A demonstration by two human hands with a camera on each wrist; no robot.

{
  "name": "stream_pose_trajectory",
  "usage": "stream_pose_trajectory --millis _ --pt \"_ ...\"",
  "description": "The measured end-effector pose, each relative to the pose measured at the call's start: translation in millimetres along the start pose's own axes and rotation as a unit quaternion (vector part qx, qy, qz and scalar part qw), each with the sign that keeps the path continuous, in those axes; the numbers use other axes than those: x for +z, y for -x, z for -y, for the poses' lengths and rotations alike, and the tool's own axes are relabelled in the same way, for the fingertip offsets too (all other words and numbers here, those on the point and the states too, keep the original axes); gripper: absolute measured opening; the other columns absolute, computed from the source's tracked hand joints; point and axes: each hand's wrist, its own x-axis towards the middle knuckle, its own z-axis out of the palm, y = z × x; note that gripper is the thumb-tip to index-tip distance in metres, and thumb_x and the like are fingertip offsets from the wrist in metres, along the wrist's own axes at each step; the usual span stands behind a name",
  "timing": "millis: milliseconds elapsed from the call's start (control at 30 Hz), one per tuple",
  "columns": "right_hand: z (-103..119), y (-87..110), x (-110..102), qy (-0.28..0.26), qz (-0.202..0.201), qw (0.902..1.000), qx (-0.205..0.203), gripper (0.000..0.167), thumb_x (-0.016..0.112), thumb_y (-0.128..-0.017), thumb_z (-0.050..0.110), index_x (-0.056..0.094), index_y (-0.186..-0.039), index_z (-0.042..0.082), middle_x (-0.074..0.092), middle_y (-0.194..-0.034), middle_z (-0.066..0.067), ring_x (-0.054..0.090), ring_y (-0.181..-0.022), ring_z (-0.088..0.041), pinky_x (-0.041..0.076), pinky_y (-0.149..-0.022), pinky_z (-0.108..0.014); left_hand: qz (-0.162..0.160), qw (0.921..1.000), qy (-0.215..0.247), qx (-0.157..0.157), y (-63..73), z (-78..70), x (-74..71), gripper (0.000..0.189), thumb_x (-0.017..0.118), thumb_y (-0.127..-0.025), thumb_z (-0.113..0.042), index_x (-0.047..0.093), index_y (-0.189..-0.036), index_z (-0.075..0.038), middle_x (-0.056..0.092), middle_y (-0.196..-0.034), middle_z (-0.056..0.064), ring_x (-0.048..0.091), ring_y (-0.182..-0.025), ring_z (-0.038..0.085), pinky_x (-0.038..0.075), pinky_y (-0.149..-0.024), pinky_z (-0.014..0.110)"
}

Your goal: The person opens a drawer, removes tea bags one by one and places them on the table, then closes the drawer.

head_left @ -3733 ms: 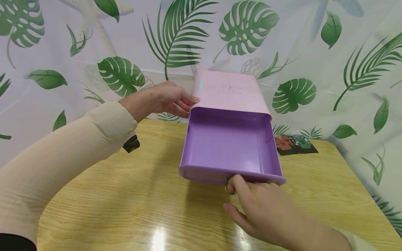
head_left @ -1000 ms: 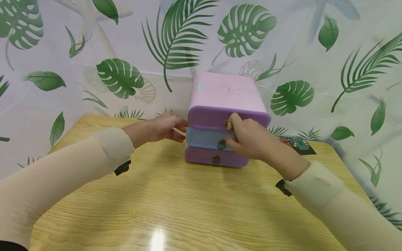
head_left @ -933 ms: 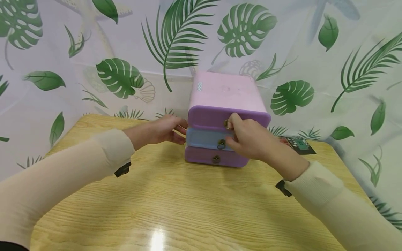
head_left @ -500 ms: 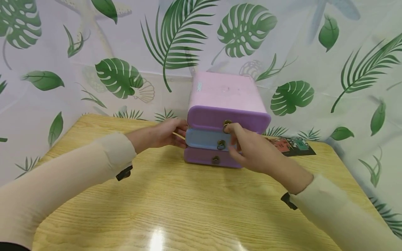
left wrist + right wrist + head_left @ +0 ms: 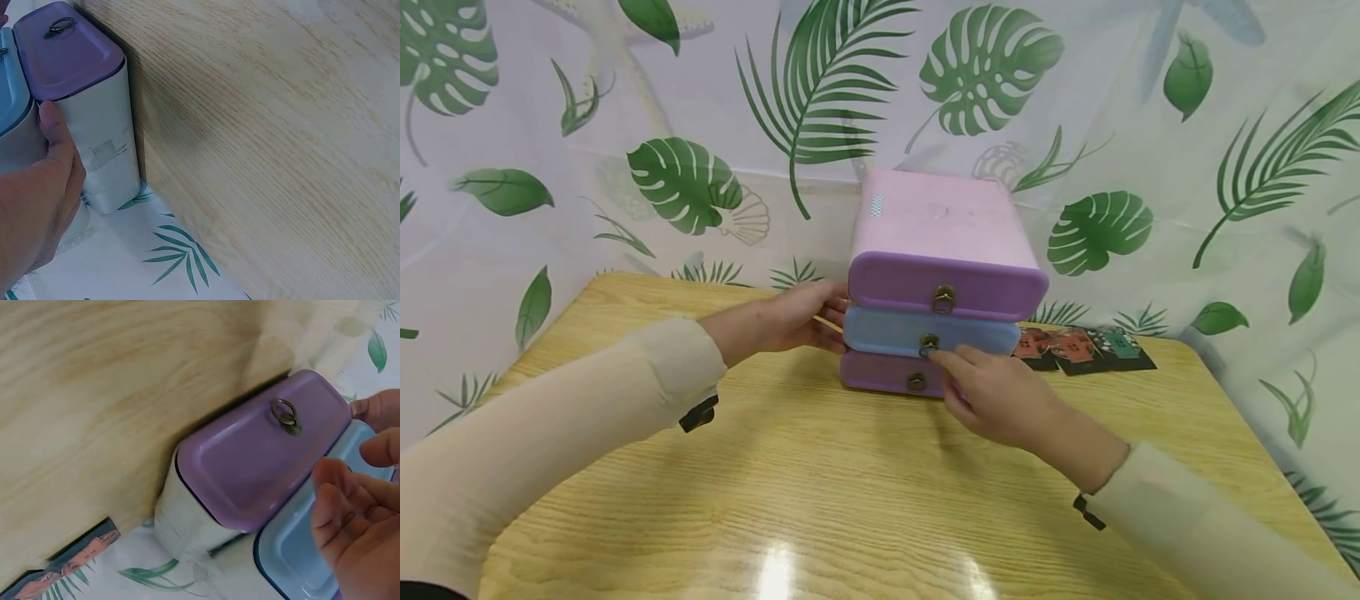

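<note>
A drawer unit [image 5: 943, 212] with a pale pink top stands on the table, its three drawers closed. The top drawer [image 5: 887, 283] is purple, the middle drawer [image 5: 880, 329] blue and the bottom drawer [image 5: 872, 371] purple; each has a bronze ring pull. My right hand [image 5: 1003, 400] is at the middle drawer, index fingertip curled at its ring pull [image 5: 928, 344]; in the right wrist view the fingers [image 5: 331, 487] partly hide that ring. My left hand [image 5: 797, 317] rests against the unit's left side with loose fingers. In the left wrist view, its thumb [image 5: 56, 125] lies beside the bottom drawer [image 5: 69, 56].
Dark cards [image 5: 1093, 348] with red and green prints lie on the wooden table [image 5: 737, 483] right of the unit. A white leaf-patterned cloth [image 5: 700, 83] hangs close behind the table. Dark wrist straps show below both sleeves.
The top drawer, pulled out at first, has been pushed in. My right hand has left its ring and moved down to the blue drawer's ring. My left hand has slid lower along the side.
</note>
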Motion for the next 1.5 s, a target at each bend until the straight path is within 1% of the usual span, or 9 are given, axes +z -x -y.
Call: stream_pose_trajectory --millis 100,133,200,367,567,700,933,1167,1500 --pt "2 0.7 4 0.009 0.040 0.9989 0.021 0.040 0.065 -0.091 0.011 0.062 -0.128 0.000 0.065 -0.092 -0.007 0.049 -0.057 -0.007 0.043 -0.048 -0.022 -0.003 1.0000 0.002 -0.002 -0.2 0.2 0.3 0.029 0.039 -0.104 -0.026 0.057 -0.111 -0.005 0.060 -0.096 0.007 0.066 -0.073 0.021 0.061 -0.074 0.033" --pt "3 0.8 4 0.012 0.046 0.9986 0.023 0.041 0.065 -0.091 0.013 0.061 -0.130 -0.001 0.066 -0.095 -0.009 0.052 -0.058 -0.008 0.046 -0.050 -0.024 -0.005 1.0000 0.001 -0.003 -0.1 0.2 0.4 0.029 0.039 -0.104 -0.027 0.057 -0.111 -0.005 0.059 -0.096 0.007 0.066 -0.073 0.021 0.061 -0.074 0.034" --pt "5 0.3 5 0.001 0.051 0.9983 0.027 0.043 0.066 -0.091 0.013 0.059 -0.130 -0.003 0.066 -0.093 -0.008 0.052 -0.058 -0.009 0.046 -0.051 -0.025 -0.006 1.0000 0.000 -0.004 0.2 0.0 0.7 0.028 0.040 -0.104 -0.028 0.057 -0.110 -0.006 0.059 -0.096 0.007 0.066 -0.074 0.021 0.061 -0.075 0.034" --pt "3 -4.0 8 -0.046 0.042 0.9971 0.044 0.033 0.066 -0.090 0.008 0.055 -0.120 -0.002 0.059 -0.080 -0.003 0.052 -0.060 -0.009 0.045 -0.051 -0.025 -0.008 1.0000 -0.005 -0.002 2.0 -0.7 1.1 0.029 0.039 -0.104 -0.027 0.057 -0.112 -0.006 0.060 -0.095 0.006 0.066 -0.074 0.020 0.061 -0.075 0.034" --pt "2 -6.5 8 -0.063 0.022 0.9968 0.042 0.015 0.063 -0.093 0.006 0.057 -0.106 0.005 0.059 -0.080 -0.001 0.053 -0.064 -0.008 0.046 -0.054 -0.023 -0.008 1.0000 -0.004 0.001 2.0 -1.3 0.4 0.028 0.039 -0.104 -0.026 0.057 -0.110 -0.006 0.060 -0.092 0.005 0.065 -0.072 0.019 0.061 -0.074 0.033" --pt "4 -6.6 5 -0.064 0.019 0.9969 0.040 0.009 0.063 -0.095 0.007 0.057 -0.101 0.007 0.058 -0.080 -0.001 0.051 -0.064 -0.007 0.045 -0.054 -0.023 -0.008 1.0000 -0.002 0.002 1.4 -2.0 0.1 0.028 0.039 -0.103 -0.026 0.057 -0.111 -0.005 0.061 -0.090 0.005 0.065 -0.071 0.019 0.062 -0.073 0.034" --pt "6 -7.1 3 -0.064 0.026 0.9964 0.049 0.007 0.063 -0.094 0.008 0.057 -0.098 0.008 0.058 -0.080 -0.001 0.051 -0.064 -0.007 0.045 -0.055 -0.023 -0.012 0.9999 -0.005 -0.005 1.7 -2.2 1.2 0.028 0.040 -0.104 -0.028 0.057 -0.108 -0.005 0.062 -0.089 0.004 0.065 -0.070 0.019 0.061 -0.072 0.033" --pt "9 -6.3 0 -0.054 0.021 0.9974 0.043 0.006 0.064 -0.093 0.008 0.059 -0.096 0.007 0.059 -0.077 0.000 0.051 -0.062 -0.006 0.046 -0.054 -0.022 -0.010 0.9999 -0.013 -0.005 2.4 -2.5 0.6 0.031 0.039 -0.105 -0.028 0.057 -0.113 -0.004 0.062 -0.093 0.006 0.065 -0.072 0.018 0.061 -0.072 0.032" --pt "15 -3.9 -5 -0.049 0.045 0.9964 0.052 0.006 0.064 -0.093 0.010 0.059 -0.095 0.008 0.057 -0.075 0.003 0.049 -0.061 -0.004 0.044 -0.054 -0.019 -0.006 0.9998 -0.019 -0.004 2.3 -2.9 -0.2 0.033 0.040 -0.105 -0.029 0.056 -0.117 -0.003 0.061 -0.095 0.006 0.066 -0.072 0.018 0.062 -0.074 0.033"
